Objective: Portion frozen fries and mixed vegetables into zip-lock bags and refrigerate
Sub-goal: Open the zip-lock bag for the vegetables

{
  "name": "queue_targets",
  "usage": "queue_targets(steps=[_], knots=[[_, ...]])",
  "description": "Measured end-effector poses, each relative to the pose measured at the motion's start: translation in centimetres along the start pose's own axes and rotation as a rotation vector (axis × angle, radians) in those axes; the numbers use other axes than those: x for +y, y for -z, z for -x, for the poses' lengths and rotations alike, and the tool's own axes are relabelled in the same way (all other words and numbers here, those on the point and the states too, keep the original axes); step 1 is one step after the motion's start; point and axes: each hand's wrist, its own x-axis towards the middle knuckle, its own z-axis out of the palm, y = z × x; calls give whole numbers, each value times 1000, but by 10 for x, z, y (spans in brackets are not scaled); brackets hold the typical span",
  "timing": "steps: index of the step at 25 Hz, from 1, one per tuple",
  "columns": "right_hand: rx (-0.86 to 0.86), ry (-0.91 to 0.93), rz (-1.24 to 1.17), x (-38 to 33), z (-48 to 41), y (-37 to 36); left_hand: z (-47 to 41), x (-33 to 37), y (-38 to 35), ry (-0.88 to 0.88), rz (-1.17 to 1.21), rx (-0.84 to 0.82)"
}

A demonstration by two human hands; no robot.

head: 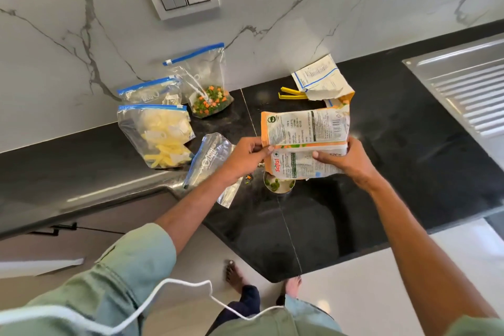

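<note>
Packet [305, 128] gripped by left hand [245, 157] and right hand [345, 159] partly hides steel cup [279, 185]; fries bag [158, 136] nearby.

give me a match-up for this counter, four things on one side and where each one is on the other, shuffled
1 vegetable packet
2 bag of mixed vegetables
3 yellow clip
4 empty zip-lock bag

a beside the torn white packet
b gripped by left hand and right hand
c upright against the marble wall
d flat on the counter, partly under the left wrist

Pairs: 1-b, 2-c, 3-a, 4-d
</note>
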Motion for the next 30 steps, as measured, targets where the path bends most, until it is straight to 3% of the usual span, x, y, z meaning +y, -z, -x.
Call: queue_targets(steps=[6, 15, 30], knots=[[57, 158, 172, -5, 6, 1, -1, -24, -11, 67, 46, 7], [10, 211, 286, -13, 8, -12, 14, -39, -2, 118, 82, 38], [70, 350, 499, -41, 17, -24, 24, -47, -10, 189, 145, 157]])
